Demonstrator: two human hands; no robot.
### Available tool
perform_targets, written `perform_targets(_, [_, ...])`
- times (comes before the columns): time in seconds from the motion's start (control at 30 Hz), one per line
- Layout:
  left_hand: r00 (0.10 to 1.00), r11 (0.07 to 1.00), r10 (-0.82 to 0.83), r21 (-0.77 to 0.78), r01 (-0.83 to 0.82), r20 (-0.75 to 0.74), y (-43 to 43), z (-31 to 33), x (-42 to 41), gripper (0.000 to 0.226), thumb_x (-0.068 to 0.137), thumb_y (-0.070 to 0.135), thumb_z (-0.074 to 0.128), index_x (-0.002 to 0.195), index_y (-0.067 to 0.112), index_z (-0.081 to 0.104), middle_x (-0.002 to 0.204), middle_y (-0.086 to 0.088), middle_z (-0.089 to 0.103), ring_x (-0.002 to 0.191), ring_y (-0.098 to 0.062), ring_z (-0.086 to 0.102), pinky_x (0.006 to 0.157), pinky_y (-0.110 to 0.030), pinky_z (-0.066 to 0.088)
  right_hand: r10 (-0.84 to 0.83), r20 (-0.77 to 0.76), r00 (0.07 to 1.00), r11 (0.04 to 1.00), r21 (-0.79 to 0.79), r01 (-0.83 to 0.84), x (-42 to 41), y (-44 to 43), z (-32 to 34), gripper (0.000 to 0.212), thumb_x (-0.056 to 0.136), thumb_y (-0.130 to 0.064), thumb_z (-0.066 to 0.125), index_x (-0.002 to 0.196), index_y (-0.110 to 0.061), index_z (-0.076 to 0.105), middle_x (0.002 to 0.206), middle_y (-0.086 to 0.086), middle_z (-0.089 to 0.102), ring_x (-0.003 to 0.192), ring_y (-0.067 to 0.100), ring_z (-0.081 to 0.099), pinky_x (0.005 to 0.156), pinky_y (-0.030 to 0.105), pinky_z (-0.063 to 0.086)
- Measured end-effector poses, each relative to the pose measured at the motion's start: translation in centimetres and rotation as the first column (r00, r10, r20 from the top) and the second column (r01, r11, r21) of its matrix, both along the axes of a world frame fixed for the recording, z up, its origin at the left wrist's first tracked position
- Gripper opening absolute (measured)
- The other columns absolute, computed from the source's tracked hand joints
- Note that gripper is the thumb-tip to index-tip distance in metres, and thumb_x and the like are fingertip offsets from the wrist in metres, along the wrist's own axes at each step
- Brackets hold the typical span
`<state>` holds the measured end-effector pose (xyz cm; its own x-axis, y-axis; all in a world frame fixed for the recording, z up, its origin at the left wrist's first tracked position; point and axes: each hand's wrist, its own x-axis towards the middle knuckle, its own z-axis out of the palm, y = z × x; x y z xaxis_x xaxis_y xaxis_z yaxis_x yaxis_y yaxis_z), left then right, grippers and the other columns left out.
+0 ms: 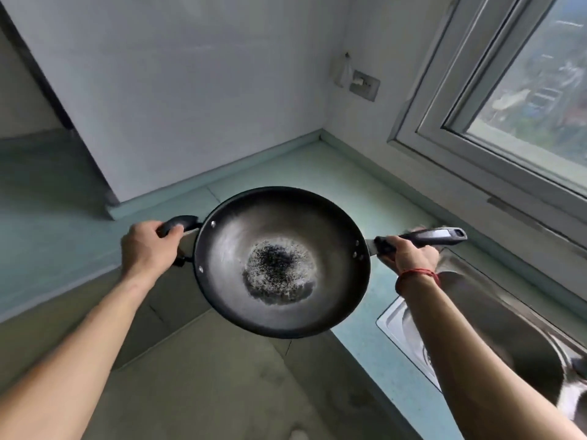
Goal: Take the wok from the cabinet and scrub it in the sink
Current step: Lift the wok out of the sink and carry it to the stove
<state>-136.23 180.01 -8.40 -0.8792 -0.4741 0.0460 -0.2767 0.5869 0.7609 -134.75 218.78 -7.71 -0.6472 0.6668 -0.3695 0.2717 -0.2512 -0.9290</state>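
I have the wok (282,262) held up in the air between both hands, its bowl facing up at me, over the corner where the pale green bench (301,166) meets the floor. My left hand (147,249) is closed around the short loop handle (179,223) on the wok's left rim; the fingers (173,230) curl over the top of it and the thumb side wraps underneath. My right hand (409,254) is clenched around the long straight handle (435,235) close to where it joins the rim, with the far end of that handle sticking out past my knuckles toward the window (524,90). A red string (419,276) sits around my right wrist. The centre of the wok shows a dark, speckled burnt patch (276,269). The steel sink (495,325) lies to the right, just below my right forearm, and the wok is beside it, not over the basin.
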Motion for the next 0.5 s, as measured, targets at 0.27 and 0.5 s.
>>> perform_targets(0.27, [0.948, 0.948, 0.317, 0.003, -0.317, 0.026, -7.4, -0.6, 4.5, 0.033, 0.089, 0.03, 0.063, 0.073, 0.001, 0.065, 0.067, -0.018, 0.066, 0.069, -0.036, 0.062, 0.057, -0.037, 0.046, 0.315, 0.029, 0.949, 0.948, 0.027, -0.316, -7.7, -8.2, -1.8, 0.01, 0.076, -0.003, 0.073, 0.072, -0.001, 0.064, 0.076, 0.016, 0.071, 0.063, 0.026, 0.071, 0.067, 0.038, 0.062])
perform_targets(0.5, [0.811, 0.811, 0.585, 0.004, -0.585, 0.023, -11.3, -0.8, 11.4, 0.031, 0.092, 0.029, 0.062, 0.076, 0.002, 0.065, 0.07, -0.018, 0.066, 0.061, -0.03, 0.055, 0.05, -0.028, 0.036, 0.575, 0.028, 0.818, 0.818, 0.014, -0.575, -12.0, -17.4, -2.4, 0.011, 0.077, -0.002, 0.073, 0.071, -0.001, 0.063, 0.08, 0.018, 0.069, 0.065, 0.028, 0.07, 0.067, 0.038, 0.061])
